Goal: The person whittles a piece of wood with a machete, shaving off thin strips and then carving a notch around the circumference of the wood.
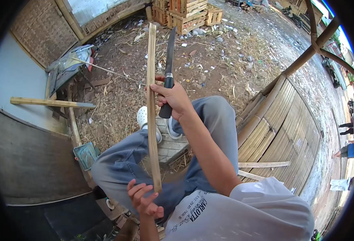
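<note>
Looking down, head view | my right grip (pixel 173 98) is closed around the black-handled knife (pixel 169 69), thumb on the wooden strip (pixel 152 120) | blade beside the strip, pointing away from me | strip runs lengthwise above my jeans (pixel 119 164) | my left grip (pixel 145 199) is open, fingers loosely curled by its near end; contact unclear

A pale short-sleeved shirt (pixel 241 215) carries dark lettering (pixel 198 211) in capitals and script. The jeans (pixel 219 120) are faded blue, the white clogs (pixel 142 116) dotted with round holes.
</note>
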{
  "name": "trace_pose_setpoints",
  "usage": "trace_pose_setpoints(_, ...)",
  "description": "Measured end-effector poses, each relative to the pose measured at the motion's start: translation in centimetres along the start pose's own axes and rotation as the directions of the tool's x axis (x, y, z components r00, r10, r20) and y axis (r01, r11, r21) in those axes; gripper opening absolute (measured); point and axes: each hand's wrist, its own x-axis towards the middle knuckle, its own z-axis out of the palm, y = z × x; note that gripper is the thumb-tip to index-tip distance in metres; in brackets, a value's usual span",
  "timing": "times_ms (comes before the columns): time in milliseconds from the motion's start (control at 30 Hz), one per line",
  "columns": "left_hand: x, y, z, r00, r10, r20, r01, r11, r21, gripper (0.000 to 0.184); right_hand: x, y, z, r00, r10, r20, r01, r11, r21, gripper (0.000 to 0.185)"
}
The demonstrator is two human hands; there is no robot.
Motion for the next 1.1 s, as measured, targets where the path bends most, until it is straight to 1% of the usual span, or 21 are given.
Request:
trace_pose_setpoints(33,0.6,-0.5,-0.7,0.996,-0.093,-0.002,0.093,0.994,0.052,0.029,0.1,-0.7,0.1,0.998,-0.054,-0.013,0.053,0.996,-0.073,0.034)
trace_pose_setpoints(133,3.3,-3.0,-1.2,0.984,-0.111,-0.141,0.109,0.994,-0.023,0.035,-1.0,-0.9,0.8,0.987,-0.159,0.002,0.158,0.981,-0.109,0.032)
trace_pose_setpoints(200,6.6,-4.4,-0.9,0.961,-0.128,-0.246,0.116,0.991,-0.061,0.041,-1.6,1.1,0.3,0.991,-0.132,0.032,0.136,0.974,-0.182,0.031)
trace_pose_setpoints(267,10.6,-5.5,-0.1,0.933,-0.200,-0.298,0.146,0.970,-0.193,0.048,-2.4,3.8,-0.7,0.992,-0.119,0.048,0.128,0.933,-0.337,0.029)
trace_pose_setpoints(300,12.8,-5.9,0.5,0.912,-0.243,-0.331,0.164,0.954,-0.250,0.048,-2.5,5.6,-1.6,0.981,-0.174,0.084,0.193,0.910,-0.366,0.026)
trace_pose_setpoints(333,14.8,-6.1,1.3,0.889,-0.286,-0.357,0.176,0.934,-0.310,0.049,-3.2,6.3,-2.0,0.989,-0.117,0.088,0.141,0.921,-0.364,0.023)
trace_pose_setpoints(400,17.5,-6.7,2.5,0.874,-0.374,-0.309,0.218,0.872,-0.438,0.048,-4.4,7.6,-2.8,0.993,-0.035,0.112,0.071,0.942,-0.327,0.021)
trace_pose_setpoints(467,18.4,-6.9,3.1,0.905,-0.403,-0.136,0.242,0.751,-0.614,0.042,-5.1,9.6,-3.9,0.991,-0.003,0.133,0.043,0.952,-0.303,0.019)
trace_pose_setpoints(500,17.8,-7.4,3.1,0.900,-0.419,-0.123,0.267,0.751,-0.604,0.042,-5.2,10.1,-4.1,0.992,0.019,0.126,0.019,0.956,-0.292,0.019)
trace_pose_setpoints(567,16.2,-8.3,3.1,0.944,-0.260,0.205,0.310,0.476,-0.823,0.039,-5.3,10.7,-4.6,0.980,0.118,0.163,-0.044,0.916,-0.399,0.019)
trace_pose_setpoints(600,16.1,-6.9,4.0,0.918,-0.376,0.126,0.301,0.454,-0.839,0.042,-5.3,10.7,-4.7,0.963,0.149,0.224,-0.045,0.910,-0.412,0.020)
trace_pose_setpoints(700,13.5,-8.0,2.9,0.911,-0.347,0.222,0.339,0.324,-0.883,0.044,-5.6,11.0,-4.5,0.931,0.262,0.252,-0.089,0.837,-0.540,0.017)
trace_pose_setpoints(733,13.3,-7.2,3.6,0.864,-0.499,0.065,0.341,0.485,-0.805,0.044,-5.5,12.6,-4.8,0.965,0.112,0.238,0.046,0.817,-0.575,0.015)
trace_pose_setpoints(767,12.5,-7.2,4.1,0.851,-0.518,0.088,0.371,0.474,-0.799,0.044,-5.4,14.2,-4.9,0.972,-0.042,0.232,0.180,0.768,-0.615,0.013)
trace_pose_setpoints(800,11.5,-7.2,4.5,0.774,-0.630,-0.054,0.358,0.507,-0.784,0.042,-6.1,14.9,-4.7,0.946,-0.276,0.169,0.299,0.541,-0.786,0.012)
trace_pose_setpoints(833,10.6,-7.3,4.9,0.676,-0.708,-0.201,0.346,0.547,-0.762,0.041,-6.9,15.3,-4.7,0.954,-0.260,0.149,0.273,0.553,-0.787,0.012)
trace_pose_setpoints(867,9.6,-7.4,5.5,0.589,-0.761,-0.271,0.350,0.542,-0.764,0.040,-7.7,15.5,-4.9,0.993,-0.110,0.044,0.105,0.657,-0.747,0.013)
trace_pose_setpoints(900,8.8,-7.4,5.9,0.582,-0.772,-0.257,0.367,0.531,-0.763,0.040,-8.6,15.3,-4.8,0.997,0.051,-0.049,-0.071,0.727,-0.683,0.013)
trace_pose_setpoints(933,8.1,-7.4,6.3,0.540,-0.789,-0.293,0.379,0.539,-0.752,0.040,-9.5,14.9,-4.7,0.961,0.242,-0.132,-0.269,0.724,-0.635,0.021)
trace_pose_setpoints(1000,6.8,-7.2,7.0,0.485,-0.814,-0.321,0.407,0.534,-0.741,0.040,-11.8,14.9,-4.1,0.960,0.234,-0.155,-0.278,0.713,-0.644,0.021)
trace_pose_setpoints(1100,5.6,-6.9,7.6,0.519,-0.785,-0.339,0.375,0.565,-0.735,0.039,-13.9,16.4,-4.3,0.940,0.284,-0.188,-0.338,0.716,-0.610,0.023)
